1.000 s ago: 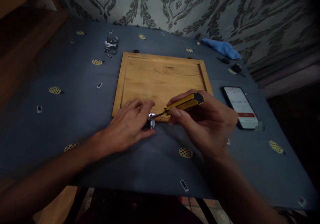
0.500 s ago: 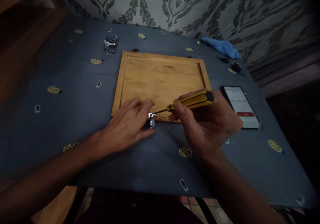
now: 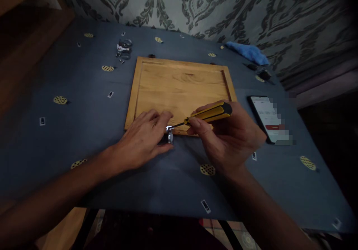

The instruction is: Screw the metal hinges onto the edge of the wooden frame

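Note:
A wooden cabinet door (image 3: 181, 88) with a raised frame lies flat on the table. A shiny metal hinge (image 3: 170, 137) sits at its near edge, left of the middle, and juts out toward me. My left hand (image 3: 142, 138) lies over the door's near left corner, with the hinge between thumb and forefinger, holding it there. My right hand (image 3: 228, 136) is closed around the yellow and black handle of a screwdriver (image 3: 208, 113). The screwdriver slants down to the left, its shaft reaching the hinge; the exact tip contact is too small to make out.
Several metal hinges (image 3: 123, 50) lie at the back left of the blue patterned tablecloth (image 3: 84, 119). To the right are a phone (image 3: 261, 112), a blue cloth (image 3: 248, 52) and a dark tool-like object (image 3: 261, 72). The patterned wall (image 3: 173, 4) closes the far side.
My right hand and the screwdriver's handle have shifted slightly left, toward the hinge. My left hand, the hinge and the door stay where they were.

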`<state>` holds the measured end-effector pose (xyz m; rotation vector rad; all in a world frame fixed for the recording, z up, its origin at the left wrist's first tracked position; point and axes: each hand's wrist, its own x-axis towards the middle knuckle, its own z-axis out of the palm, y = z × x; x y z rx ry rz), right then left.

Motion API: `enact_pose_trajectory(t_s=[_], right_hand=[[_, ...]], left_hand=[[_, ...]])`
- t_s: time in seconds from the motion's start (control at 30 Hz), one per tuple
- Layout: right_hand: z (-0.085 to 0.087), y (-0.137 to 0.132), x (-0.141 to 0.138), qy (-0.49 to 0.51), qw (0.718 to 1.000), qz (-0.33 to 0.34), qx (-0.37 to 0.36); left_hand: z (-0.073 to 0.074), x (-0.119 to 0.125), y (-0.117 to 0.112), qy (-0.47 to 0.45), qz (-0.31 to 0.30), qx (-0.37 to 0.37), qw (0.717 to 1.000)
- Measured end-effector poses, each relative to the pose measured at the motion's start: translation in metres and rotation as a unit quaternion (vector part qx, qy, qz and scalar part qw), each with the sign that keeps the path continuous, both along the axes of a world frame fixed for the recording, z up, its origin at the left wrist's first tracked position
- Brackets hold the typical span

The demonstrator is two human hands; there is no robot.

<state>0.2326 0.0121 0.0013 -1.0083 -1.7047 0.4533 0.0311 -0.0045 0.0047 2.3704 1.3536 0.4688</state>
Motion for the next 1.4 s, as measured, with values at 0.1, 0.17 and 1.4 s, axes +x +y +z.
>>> enact_pose_trajectory(t_s=[0.1, 0.17, 1.4], right_hand=[[0.0, 0.001, -0.001, -0.009, 0.998, -0.03, 0.046], [0.001, 0.002, -0.002, -0.02, 0.997, -0.029, 0.063], [0.032, 0.001, 0.0, 0.065, 0.98, 0.145, -0.124]], left_hand=[[-0.001, 0.0, 0.0, -0.004, 0.006, 0.001, 1.0], [-0.001, -0.001, 0.0, -0.009, 0.007, 0.001, 1.0], [-0.003, -0.002, 0.0, -0.026, -0.002, 0.004, 1.0]])
